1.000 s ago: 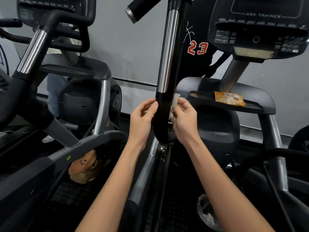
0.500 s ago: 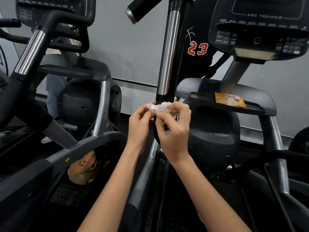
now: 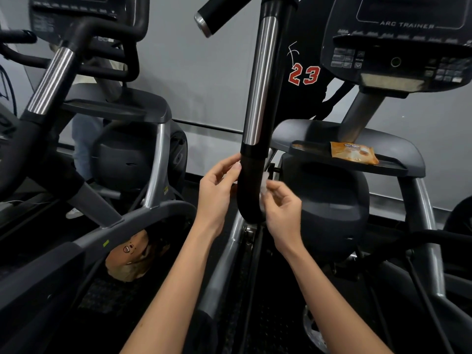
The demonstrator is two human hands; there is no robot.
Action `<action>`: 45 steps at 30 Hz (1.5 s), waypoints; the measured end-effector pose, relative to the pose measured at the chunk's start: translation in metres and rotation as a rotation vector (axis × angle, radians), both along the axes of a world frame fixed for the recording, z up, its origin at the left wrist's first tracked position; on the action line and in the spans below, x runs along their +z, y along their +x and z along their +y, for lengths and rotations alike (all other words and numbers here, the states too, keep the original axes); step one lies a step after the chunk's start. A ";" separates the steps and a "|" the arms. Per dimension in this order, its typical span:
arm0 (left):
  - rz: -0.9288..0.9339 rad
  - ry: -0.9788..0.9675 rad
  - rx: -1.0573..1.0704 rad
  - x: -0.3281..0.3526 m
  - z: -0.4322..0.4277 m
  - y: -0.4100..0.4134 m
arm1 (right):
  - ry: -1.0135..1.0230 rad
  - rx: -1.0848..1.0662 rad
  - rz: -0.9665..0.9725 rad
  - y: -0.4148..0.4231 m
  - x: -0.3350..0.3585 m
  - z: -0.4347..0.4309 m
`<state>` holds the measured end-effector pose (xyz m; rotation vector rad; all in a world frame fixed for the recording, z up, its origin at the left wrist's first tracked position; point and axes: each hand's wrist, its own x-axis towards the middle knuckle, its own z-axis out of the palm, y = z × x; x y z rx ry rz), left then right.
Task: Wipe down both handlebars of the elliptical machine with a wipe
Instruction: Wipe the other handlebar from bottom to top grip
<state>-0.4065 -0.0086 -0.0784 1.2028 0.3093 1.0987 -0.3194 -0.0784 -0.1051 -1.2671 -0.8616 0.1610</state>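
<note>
Nearest to us, our right hand (image 3: 283, 210) pinches the wipe (image 3: 264, 183) between thumb and fingertips. It holds the small white scrap against the right side of the handlebar (image 3: 258, 85), low on the black sleeve just above the bend. Our left hand (image 3: 217, 190) sits on the opposite side of the same sleeve, fingers curved and tips touching the bar. We cannot tell whether it grips the wipe's other end behind the bar or merely steadies the bar.

Above our hands runs the chrome section, and nothing shows whether it has been wiped. Farther back, an orange pack of wipes (image 3: 353, 153) lies on the machine's tray (image 3: 314, 154), toward its right end, under the Arc Trainer console (image 3: 398, 47).

We judge the work to be under way on this one handlebar. The machine's other handlebar is out of view, so we cannot say whether it is done or left.
</note>
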 end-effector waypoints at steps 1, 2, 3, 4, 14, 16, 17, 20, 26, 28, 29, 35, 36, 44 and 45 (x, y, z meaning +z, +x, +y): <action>0.003 0.002 0.000 0.000 0.000 0.000 | -0.034 0.005 -0.013 0.000 -0.005 -0.001; 0.005 0.003 0.002 -0.001 0.001 0.000 | -0.043 0.001 -0.005 -0.001 -0.006 -0.002; 0.004 0.002 0.004 -0.002 0.001 0.000 | -0.023 -0.010 0.018 -0.002 -0.004 -0.002; 0.003 0.002 0.004 -0.002 0.001 0.000 | 0.023 -0.024 0.043 -0.004 0.001 -0.001; -0.012 -0.030 0.001 -0.004 0.000 0.000 | 0.221 -0.206 -0.329 -0.007 -0.039 -0.003; -0.011 -0.021 -0.003 -0.004 0.000 0.000 | 0.185 -0.198 -0.259 -0.006 -0.040 -0.004; -0.013 -0.020 -0.003 -0.003 -0.001 0.000 | 0.174 -0.192 -0.244 -0.007 -0.035 -0.003; -0.018 -0.031 0.004 -0.002 -0.002 0.000 | 0.217 -0.197 -0.231 -0.011 -0.006 0.002; -0.017 -0.051 0.006 -0.001 -0.001 0.000 | 0.223 -0.269 -0.409 -0.012 -0.022 -0.002; -0.008 -0.045 0.008 -0.001 0.000 0.001 | 0.174 -0.226 -0.245 -0.013 -0.021 -0.004; -0.006 -0.049 0.011 0.000 0.001 0.002 | 0.147 -0.203 -0.151 -0.015 -0.014 -0.004; -0.008 -0.036 0.011 0.016 0.007 0.007 | 0.237 -0.096 0.312 -0.013 0.054 0.008; -0.003 -0.017 -0.001 0.019 0.007 0.007 | 0.272 -0.076 0.339 -0.014 0.061 0.008; 0.015 -0.027 -0.109 0.035 0.017 0.013 | 0.347 -0.278 -0.472 -0.017 0.071 0.010; 0.011 -0.055 -0.119 0.036 0.018 0.013 | 0.341 -0.325 -0.608 -0.014 0.061 0.012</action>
